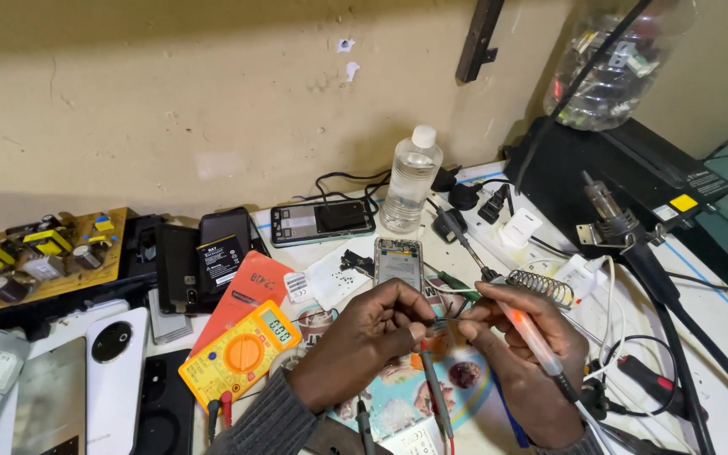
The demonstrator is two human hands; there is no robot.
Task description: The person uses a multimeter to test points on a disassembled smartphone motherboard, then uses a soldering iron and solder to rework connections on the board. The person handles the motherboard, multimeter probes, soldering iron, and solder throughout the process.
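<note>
Both hands meet low over the surface (718,320): the left hand (372,329) pinches a small part (441,323), too small to identify, between its fingertips, and the right hand (524,337) holds a soldering iron (532,337) pen-fashion, also steadying that part. Judging by this, the joint is in progress, not finished. Just beyond lie an opened phone (398,263), an iron stand (541,286) and a yellow multimeter (242,352).

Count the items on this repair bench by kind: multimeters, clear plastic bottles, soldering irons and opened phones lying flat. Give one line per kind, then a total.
Yellow multimeter: 1
Clear plastic bottles: 2, a small capped bottle and a big bottle of parts
Soldering iron, in the right hand: 1
Opened phones: 2, one by the left hand, one near the wall
Total: 6
</note>
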